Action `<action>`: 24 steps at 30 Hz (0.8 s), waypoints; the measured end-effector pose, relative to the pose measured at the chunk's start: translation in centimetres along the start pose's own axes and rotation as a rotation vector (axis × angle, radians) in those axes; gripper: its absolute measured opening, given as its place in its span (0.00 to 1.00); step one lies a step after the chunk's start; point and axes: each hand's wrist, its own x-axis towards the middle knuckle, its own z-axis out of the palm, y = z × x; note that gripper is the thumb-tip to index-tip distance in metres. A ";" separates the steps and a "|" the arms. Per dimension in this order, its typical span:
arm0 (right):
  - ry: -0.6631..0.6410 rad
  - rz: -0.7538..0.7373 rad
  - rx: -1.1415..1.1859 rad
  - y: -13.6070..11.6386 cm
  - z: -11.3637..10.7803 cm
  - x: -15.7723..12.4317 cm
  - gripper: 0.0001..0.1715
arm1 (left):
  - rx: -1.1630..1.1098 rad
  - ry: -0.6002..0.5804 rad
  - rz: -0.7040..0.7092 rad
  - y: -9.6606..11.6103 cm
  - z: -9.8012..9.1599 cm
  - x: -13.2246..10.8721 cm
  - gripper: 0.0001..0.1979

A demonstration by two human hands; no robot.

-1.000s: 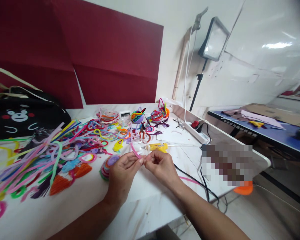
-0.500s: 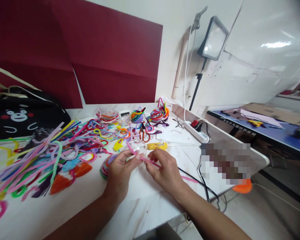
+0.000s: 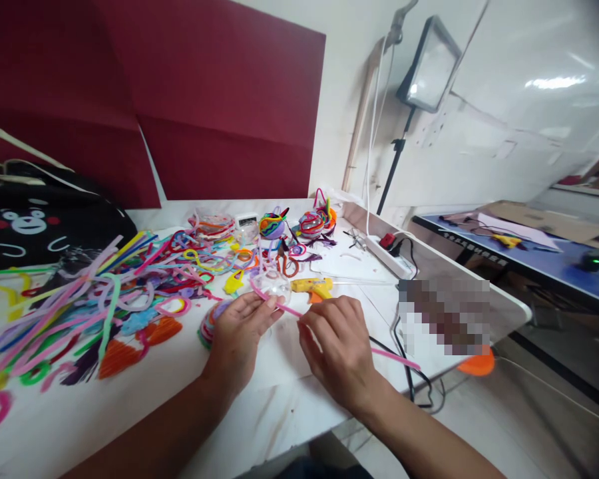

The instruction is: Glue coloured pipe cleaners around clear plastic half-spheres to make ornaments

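Note:
A pink pipe cleaner (image 3: 397, 358) runs slantwise through both hands, its far end trailing past the right wrist. My left hand (image 3: 237, 332) pinches it near its left end, against a clear plastic ball (image 3: 278, 285) that this hand also seems to steady. My right hand (image 3: 337, 349) has its fingers closed on the pipe cleaner further along. Beside the left hand sits a coil of many-coloured pipe cleaners (image 3: 207, 326), partly covered by the hand. Just beyond the right hand lies a yellow hot glue gun (image 3: 314, 287).
Loose pipe cleaners (image 3: 70, 299) and orange tassels (image 3: 120, 359) spread over the left of the table. Behind are pliers (image 3: 285, 256), wrapped balls (image 3: 312, 225) and a black bag (image 3: 44, 226). A power strip (image 3: 392, 256) and black cable (image 3: 412, 379) lie right.
My right hand has slid right along the pink pipe cleaner, away from the left hand, uncovering more of the strand and the glue gun. The left hand keeps its pinch.

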 end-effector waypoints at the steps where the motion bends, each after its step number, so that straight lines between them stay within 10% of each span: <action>1: 0.015 -0.036 0.007 -0.1 -0.1 -0.1 0.05 | 0.000 0.003 -0.003 0.0 0.0 0.0 0.13; 10: -0.149 -0.387 0.215 -1.4 -2.0 -1.6 0.10 | -0.031 0.001 0.020 0.6 0.1 0.4 0.14; 18: -0.307 0.070 -0.066 3.0 -1.7 -2.6 0.10 | -0.063 -0.037 0.001 1.0 0.1 0.5 0.12; 24: -0.730 0.580 -0.116 6.7 -1.0 0.5 0.16 | -0.060 -0.027 -0.003 1.2 0.1 0.4 0.11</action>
